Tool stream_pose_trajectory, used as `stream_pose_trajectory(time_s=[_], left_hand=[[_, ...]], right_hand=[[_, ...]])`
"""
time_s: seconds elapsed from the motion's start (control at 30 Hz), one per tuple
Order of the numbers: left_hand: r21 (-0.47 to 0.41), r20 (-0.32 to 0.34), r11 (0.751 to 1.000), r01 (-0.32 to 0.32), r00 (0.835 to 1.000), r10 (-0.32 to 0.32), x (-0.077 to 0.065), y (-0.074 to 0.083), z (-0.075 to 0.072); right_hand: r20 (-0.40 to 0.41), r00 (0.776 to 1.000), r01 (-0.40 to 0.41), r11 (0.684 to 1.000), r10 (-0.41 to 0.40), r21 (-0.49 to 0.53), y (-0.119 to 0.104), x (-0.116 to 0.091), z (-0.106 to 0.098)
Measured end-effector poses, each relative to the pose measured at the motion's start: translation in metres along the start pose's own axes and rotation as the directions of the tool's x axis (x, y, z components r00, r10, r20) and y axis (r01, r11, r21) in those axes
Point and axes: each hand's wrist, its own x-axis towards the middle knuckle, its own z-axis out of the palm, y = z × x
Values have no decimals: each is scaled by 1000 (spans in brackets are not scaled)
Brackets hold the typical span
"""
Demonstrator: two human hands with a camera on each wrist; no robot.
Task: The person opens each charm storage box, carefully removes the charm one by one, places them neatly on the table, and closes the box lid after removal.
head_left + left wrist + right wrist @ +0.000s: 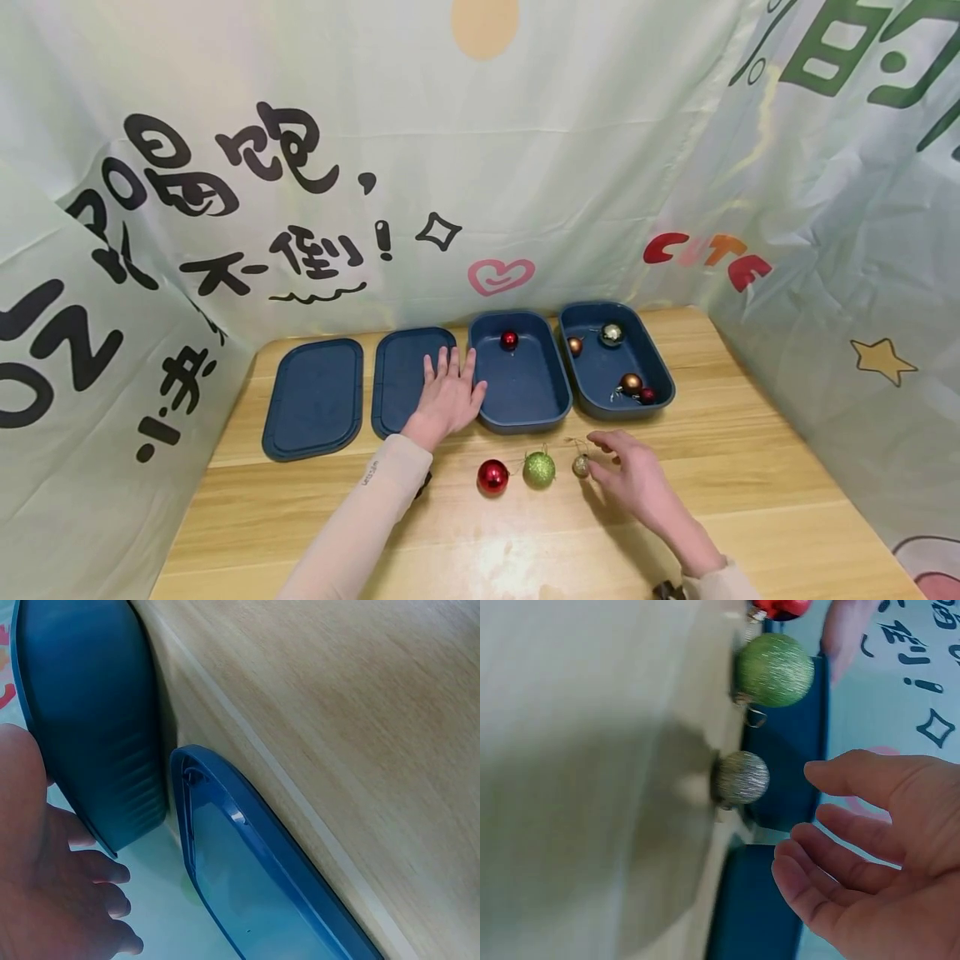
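Observation:
My left hand (448,398), fingers spread, reaches over the left rim of a blue box (525,385) and the neighbouring lid (408,375). In the left wrist view its fingers lie along the box's outer rim. My right hand (633,471) hovers beside a small gold glitter ball ornament (581,466). Seen from the right wrist, thumb and fingers are apart, with a gap between them and that ball (742,778). To its left on the table lie a green glitter ball (539,470) and a shiny red ball (492,477). Inside the box sits a small red ball (509,340).
A second blue box (600,367) at the right holds several ornaments, among them a silver ball (611,335) and a copper ball (631,383). Another blue lid (313,400) lies at far left. Printed cloth (585,167) hangs behind and beside the wooden table (750,500).

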Motion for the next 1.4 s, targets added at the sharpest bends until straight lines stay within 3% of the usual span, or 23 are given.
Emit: stream_pose_trajectory(time_s=[0.4, 0.67, 0.87, 1.4], left_hand=[[-7, 1, 1000, 3, 1000, -3, 0, 0, 0], [2, 3, 1000, 6, 1000, -6, 0, -1, 0], [0, 1, 1000, 4, 1000, -4, 0, 0, 0], [3, -5, 1000, 3, 1000, -3, 1, 0, 2]], right_hand=[[-136, 982, 134, 991, -128, 33, -7, 33, -11], [-32, 999, 26, 992, -22, 124, -13, 66, -16], [45, 998, -57, 977, 49, 204, -19, 94, -15], [67, 983, -182, 933, 170, 312, -24, 153, 4]])
